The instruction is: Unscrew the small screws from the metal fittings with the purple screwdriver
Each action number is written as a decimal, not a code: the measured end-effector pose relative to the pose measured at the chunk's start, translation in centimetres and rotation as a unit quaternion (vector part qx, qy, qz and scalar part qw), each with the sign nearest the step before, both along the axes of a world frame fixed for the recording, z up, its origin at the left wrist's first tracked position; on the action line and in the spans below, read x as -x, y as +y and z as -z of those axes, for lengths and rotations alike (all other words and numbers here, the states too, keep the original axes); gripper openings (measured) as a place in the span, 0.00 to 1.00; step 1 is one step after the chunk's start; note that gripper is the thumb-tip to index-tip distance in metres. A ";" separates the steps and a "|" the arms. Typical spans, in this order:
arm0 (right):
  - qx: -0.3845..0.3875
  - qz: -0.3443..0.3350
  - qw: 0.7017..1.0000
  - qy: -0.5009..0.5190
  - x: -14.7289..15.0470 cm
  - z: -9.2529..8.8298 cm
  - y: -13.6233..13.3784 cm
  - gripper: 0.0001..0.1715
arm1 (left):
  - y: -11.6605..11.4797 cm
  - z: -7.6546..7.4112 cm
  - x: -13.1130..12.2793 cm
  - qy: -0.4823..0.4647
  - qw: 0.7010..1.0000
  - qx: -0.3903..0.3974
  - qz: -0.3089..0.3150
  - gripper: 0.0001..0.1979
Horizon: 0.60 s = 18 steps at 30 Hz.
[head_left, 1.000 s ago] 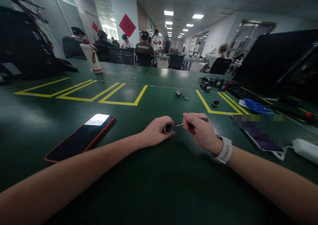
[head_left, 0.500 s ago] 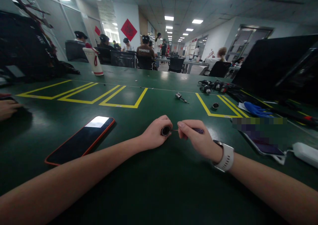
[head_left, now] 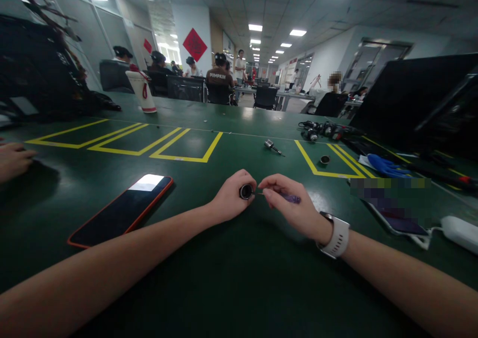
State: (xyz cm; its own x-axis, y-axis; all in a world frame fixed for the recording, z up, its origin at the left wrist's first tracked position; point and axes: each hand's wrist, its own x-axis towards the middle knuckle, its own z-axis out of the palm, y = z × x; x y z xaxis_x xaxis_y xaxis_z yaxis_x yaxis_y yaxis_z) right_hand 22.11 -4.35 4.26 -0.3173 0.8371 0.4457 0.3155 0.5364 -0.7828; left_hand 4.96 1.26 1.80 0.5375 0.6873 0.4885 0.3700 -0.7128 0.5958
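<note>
Left hand [head_left: 231, 198] grips the dark cylinder [head_left: 245, 192] over the tabletop [head_left: 239, 283]; right hand [head_left: 293, 208] grasps the screwdriver [head_left: 292, 198], pointed toward the cylinder. Brace the cylinder firmly, keep the screwdriver straight and press lightly.

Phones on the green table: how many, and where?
2: an orange-edged phone left of the left hand, and a partly pixelated phone right of the right hand. More could be hidden.

The screwdriver [head_left: 293, 198] in the right hand [head_left: 295, 212] is showing purple; the tube [head_left: 245, 192] in the left hand [head_left: 230, 197] is looking black; beyond both hands, yellow tape [head_left: 212, 147] is striping the green desk [head_left: 201, 273].
</note>
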 end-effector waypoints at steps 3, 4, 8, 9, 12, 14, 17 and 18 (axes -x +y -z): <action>-0.021 0.016 1.000 -0.013 0.0 0.0 0.0 0.04 | 0.0 -0.1 0.0 -0.002 1.000 0.007 0.000 0.04; -0.033 0.019 0.999 -0.022 0.0 0.0 0.0 0.04 | 0.0 -0.1 0.0 -0.001 1.000 0.012 0.002 0.04; -0.082 0.023 0.994 -0.063 -0.1 -0.1 0.1 0.05 | -0.2 -0.2 -0.1 0.010 0.999 0.033 0.008 0.04; -0.091 0.023 0.993 -0.073 -0.1 -0.1 0.1 0.04 | -0.2 -0.3 -0.1 0.013 0.999 0.037 0.008 0.04; -0.101 0.013 0.991 -0.092 -0.2 -0.5 0.3 0.04 | -0.4 -0.4 -0.2 0.022 0.998 0.054 0.012 0.07; -0.095 0.010 0.991 -0.095 -0.4 -0.8 0.4 0.04 | -0.6 -0.5 -0.2 0.027 0.998 0.060 0.015 0.08; -0.061 0.014 0.993 -0.095 -0.7 -1.3 0.8 0.04 | -0.7 -0.5 -0.2 0.032 0.998 0.054 0.019 0.07; -0.040 0.011 0.995 -0.092 -0.8 -1.4 0.9 0.04 | -0.7 -0.5 -0.2 0.034 0.998 0.051 0.020 0.07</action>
